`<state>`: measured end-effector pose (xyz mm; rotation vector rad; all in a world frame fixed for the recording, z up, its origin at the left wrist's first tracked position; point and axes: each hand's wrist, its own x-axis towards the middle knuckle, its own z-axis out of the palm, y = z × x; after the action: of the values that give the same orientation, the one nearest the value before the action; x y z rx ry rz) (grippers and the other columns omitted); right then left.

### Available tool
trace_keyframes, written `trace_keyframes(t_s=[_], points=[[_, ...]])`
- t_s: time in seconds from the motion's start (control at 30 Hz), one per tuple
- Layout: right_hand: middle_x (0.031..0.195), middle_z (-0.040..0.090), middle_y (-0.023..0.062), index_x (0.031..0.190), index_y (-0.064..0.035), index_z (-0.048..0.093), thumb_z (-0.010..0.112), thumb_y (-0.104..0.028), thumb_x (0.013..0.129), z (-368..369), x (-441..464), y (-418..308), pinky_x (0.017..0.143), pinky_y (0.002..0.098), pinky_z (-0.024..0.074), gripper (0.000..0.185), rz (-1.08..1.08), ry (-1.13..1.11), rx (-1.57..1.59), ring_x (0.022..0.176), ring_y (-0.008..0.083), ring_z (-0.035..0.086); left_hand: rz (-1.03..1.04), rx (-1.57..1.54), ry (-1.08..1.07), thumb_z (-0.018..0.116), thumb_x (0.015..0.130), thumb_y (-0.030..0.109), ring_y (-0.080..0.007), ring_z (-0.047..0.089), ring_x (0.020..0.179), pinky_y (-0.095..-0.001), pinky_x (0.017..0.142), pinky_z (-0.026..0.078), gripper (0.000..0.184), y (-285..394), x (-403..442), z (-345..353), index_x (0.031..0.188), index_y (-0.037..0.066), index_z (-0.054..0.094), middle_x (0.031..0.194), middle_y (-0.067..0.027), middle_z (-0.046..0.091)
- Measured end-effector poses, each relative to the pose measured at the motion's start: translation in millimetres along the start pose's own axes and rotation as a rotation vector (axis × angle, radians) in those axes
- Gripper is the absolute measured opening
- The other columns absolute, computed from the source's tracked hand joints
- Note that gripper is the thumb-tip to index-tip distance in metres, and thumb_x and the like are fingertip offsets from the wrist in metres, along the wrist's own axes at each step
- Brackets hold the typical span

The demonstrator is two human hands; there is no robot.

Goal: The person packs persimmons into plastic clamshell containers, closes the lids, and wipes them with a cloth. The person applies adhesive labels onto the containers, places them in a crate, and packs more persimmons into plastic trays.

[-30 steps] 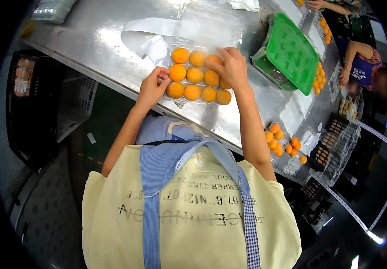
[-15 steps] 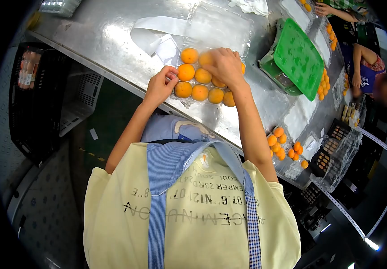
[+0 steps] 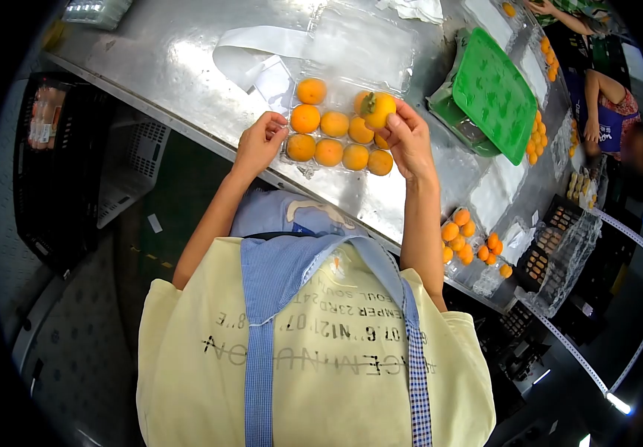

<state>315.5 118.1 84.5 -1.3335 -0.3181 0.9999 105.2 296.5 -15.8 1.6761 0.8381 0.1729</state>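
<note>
My right hand (image 3: 409, 140) holds an orange fruit (image 3: 378, 110) with its green calyx showing, raised over the right part of a clear plastic tray (image 3: 329, 110). Several orange fruits sit in rows in this tray, and one spot in its top row holds no fruit. My left hand (image 3: 260, 141) is at the tray's left edge, its thumb and fingers drawn together beside the fruits; what they pinch is too small to make out. Behind the tray lies its clear lid (image 3: 362, 46), folded open.
A green lid (image 3: 494, 93) rests on a green basket at the right. A white strip (image 3: 262, 43) and a paper label (image 3: 271, 83) lie behind the tray. More fruits (image 3: 457, 232) sit at the table's right. Black crates (image 3: 57, 164) stand at left; co-workers' arms (image 3: 597, 97) show upper right.
My right hand has lifted one fruit out of the tray's top row and turned so its calyx shows. My left hand has stayed at the tray's left edge.
</note>
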Motion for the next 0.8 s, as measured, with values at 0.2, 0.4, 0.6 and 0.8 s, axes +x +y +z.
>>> trace_keyframes(t_s=[0.2, 0.4, 0.6, 0.8], points=[[0.125, 0.056, 0.0229, 0.131, 0.0051, 0.048, 0.063, -0.029, 0.093, 7.7, -8.4, 5.3, 0.098, 0.0392, 0.0531, 0.053, -0.002, -0.088, 0.52, 0.114, 0.0352, 0.059, 0.006, -0.03, 0.001, 0.066, 0.087, 0.013, -0.0184, 0.065, 0.072, -0.0302, 0.068, 0.052, 0.019, -4.5, 1.3, 1.3, 0.103, 0.006, 0.061, 0.083, -0.0087, 0.067], [0.126, 0.056, 0.0183, 0.128, 0.0022, 0.05, 0.064, -0.033, 0.091, 7.1, -2.7, 21.5, 0.104, 0.043, 0.0457, 0.053, 0.041, -0.083, 0.753, 0.117, 0.0338, 0.056, -0.008, -0.011, 0.004, 0.067, 0.086, 0.013, -0.0181, 0.064, 0.071, -0.0302, 0.068, 0.051, 0.019, -4.3, 1.9, 1.5, 0.103, 0.006, 0.061, 0.084, -0.008, 0.067], [0.123, 0.059, 0.0156, 0.126, 0.0002, 0.055, 0.067, -0.019, 0.09, 8.2, 18.8, 11.8, 0.092, 0.0362, 0.052, 0.043, -0.013, 0.137, 0.103, 0.105, 0.025, 0.062, -0.031, -0.032, -0.008, 0.067, 0.086, 0.015, -0.0175, 0.064, 0.071, -0.0299, 0.068, 0.051, 0.019, -9.9, 4.6, 6.1, 0.102, 0.008, 0.062, 0.085, -0.0069, 0.068], [0.1, 0.067, 0.0116, 0.113, -0.0059, 0.067, 0.077, -0.023, 0.079, 15.4, 51.0, 16.8, 0.078, 0.0332, 0.0553, 0.039, -0.321, 0.1, -1.073, 0.086, 0.0217, 0.066, -0.047, 0.01, -0.002, 0.068, 0.085, 0.017, -0.0171, 0.063, 0.069, -0.0306, 0.068, 0.051, 0.019, -6.2, 5.4, 1.3, 0.102, 0.009, 0.062, 0.087, -0.0055, 0.068]])
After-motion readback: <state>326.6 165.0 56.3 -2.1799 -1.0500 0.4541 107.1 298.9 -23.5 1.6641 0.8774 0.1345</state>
